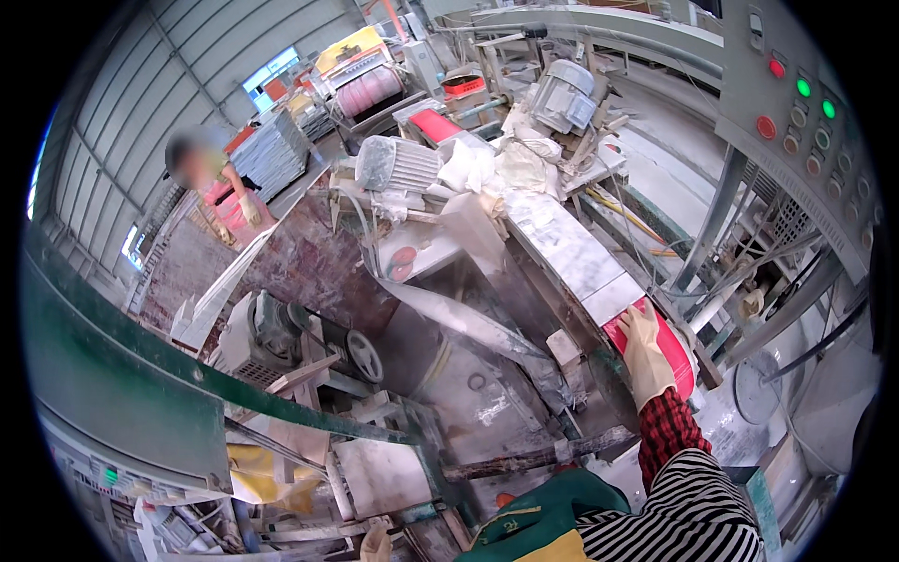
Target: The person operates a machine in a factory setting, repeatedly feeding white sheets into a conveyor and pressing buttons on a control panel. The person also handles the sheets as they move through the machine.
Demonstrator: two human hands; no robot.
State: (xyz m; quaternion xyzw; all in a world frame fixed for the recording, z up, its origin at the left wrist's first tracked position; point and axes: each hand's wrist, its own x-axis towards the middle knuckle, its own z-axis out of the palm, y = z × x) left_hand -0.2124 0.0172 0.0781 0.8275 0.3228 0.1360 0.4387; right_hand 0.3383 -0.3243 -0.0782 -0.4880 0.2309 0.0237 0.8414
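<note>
Red flat slab [676, 348], a smooth glossy stone-like tile with a pale dusty top end, lies at the near end of the long grey-white machine bed [573, 255], a dust-caked conveyor line that runs away toward two ribbed grey electric motors [398, 164]. Largest risk, as I judge it: the slab sits partly off the bed's end, so a push off-line could tip it off the edge toward the wet grey floor [740, 426]; slurry on the surface would make a slide likely. Second risk: the gloved fingers lie flat on the slab close to the bed's edge and could be nipped between slab and frame if the line feeds. Right hand [644, 348], in a cream rubber glove with a red-checked cuff and striped sleeve behind it, rests palm down on the slab, fingers spread and extended, gripping nothing. Left hand [376, 541] shows only as a pale gloved tip at the lower edge; cannot tell whether it is spread or closed, nor what it touches. A grey control panel [796, 112] with red and green buttons stands to the right, well apart. Another person [225, 192] works far off, upper left.
</note>
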